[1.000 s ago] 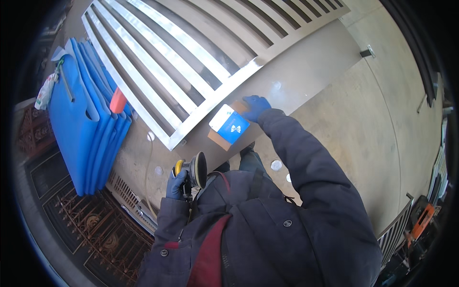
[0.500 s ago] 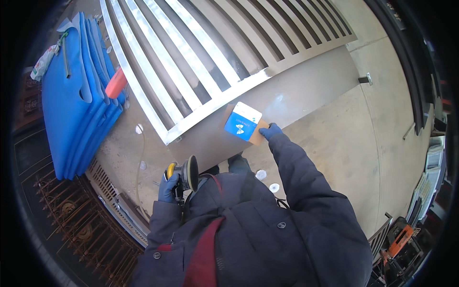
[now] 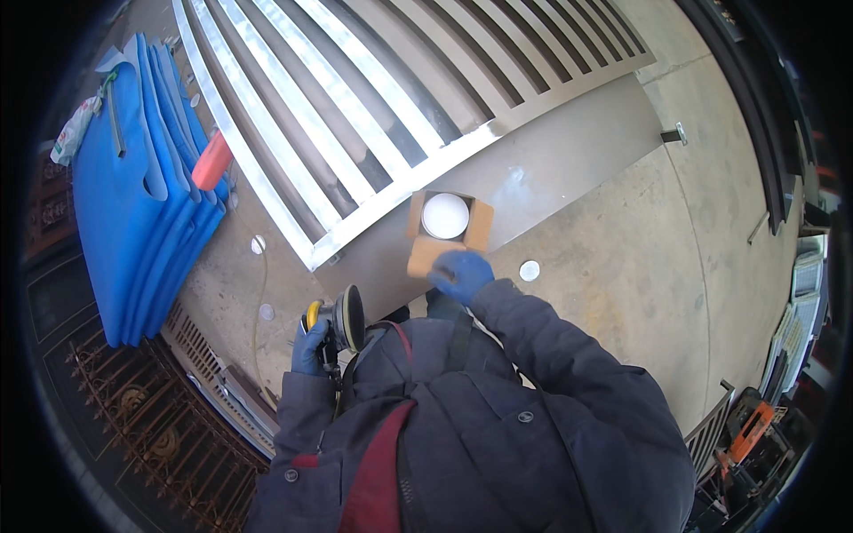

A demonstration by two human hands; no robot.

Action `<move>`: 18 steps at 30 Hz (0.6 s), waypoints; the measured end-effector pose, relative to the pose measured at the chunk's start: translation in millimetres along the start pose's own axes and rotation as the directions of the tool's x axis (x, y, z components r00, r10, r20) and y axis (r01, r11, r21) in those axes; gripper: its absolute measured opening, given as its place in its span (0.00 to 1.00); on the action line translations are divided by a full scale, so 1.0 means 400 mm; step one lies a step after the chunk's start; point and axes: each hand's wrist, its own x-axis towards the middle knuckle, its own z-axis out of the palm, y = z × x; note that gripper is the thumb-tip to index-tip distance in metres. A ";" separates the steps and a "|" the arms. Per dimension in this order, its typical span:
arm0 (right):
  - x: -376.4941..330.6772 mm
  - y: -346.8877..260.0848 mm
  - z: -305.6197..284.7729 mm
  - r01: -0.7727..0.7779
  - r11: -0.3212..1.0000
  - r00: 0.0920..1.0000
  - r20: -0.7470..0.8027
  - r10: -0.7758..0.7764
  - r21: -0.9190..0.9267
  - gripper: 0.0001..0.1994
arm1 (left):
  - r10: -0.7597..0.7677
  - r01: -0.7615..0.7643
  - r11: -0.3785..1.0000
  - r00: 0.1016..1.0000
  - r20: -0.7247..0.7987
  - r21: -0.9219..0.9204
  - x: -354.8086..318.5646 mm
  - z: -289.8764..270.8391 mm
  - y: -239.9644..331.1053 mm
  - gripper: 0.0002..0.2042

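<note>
Box now down on the gate panel, flaps open on white discs — no longer lifted; right hand gripping its near flap, left hand apart, clamped on the sander — discs within reach.

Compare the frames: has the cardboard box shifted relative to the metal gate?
Yes. The cardboard box now lies open on the metal gate panel; earlier its blue lid was closed.

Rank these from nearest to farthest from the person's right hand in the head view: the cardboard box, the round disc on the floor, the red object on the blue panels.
From the right hand:
1. Cardboard box, open, touching the hand, just ahead of it.
2. Round disc, on the concrete to the right.
3. Red object, far left, on the blue panels.
</note>
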 end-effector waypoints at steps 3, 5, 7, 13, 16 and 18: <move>0.023 0.019 0.060 -0.460 0.887 0.871 0.220 0.440 0.044 0.19 | -0.004 0.004 1.000 1.000 0.003 -0.014 0.008 -0.008 0.006 0.31; 0.064 0.056 0.055 -0.412 0.911 0.909 0.063 0.411 0.007 0.20 | 0.004 -0.004 1.000 1.000 -0.001 -0.006 0.008 -0.009 0.011 0.31; 0.146 0.086 0.045 -0.432 0.878 0.898 -0.008 0.440 -0.206 0.24 | 0.024 -0.024 1.000 1.000 -0.002 0.003 0.004 -0.006 0.016 0.31; 0.314 0.132 0.089 -0.473 0.638 0.792 0.024 0.609 -0.607 0.54 | 0.042 -0.041 0.999 0.998 -0.040 0.015 -0.031 0.018 0.022 0.31; 0.348 0.162 0.119 -0.495 0.607 0.794 -0.040 0.607 -0.622 0.65 | 0.063 -0.063 0.998 0.995 -0.074 -0.011 -0.058 0.025 0.019 0.31; 0.355 0.178 0.130 -0.497 0.584 0.795 -0.066 0.603 -0.642 0.63 | 0.047 -0.045 0.999 0.993 -0.112 0.016 -0.073 0.026 0.021 0.31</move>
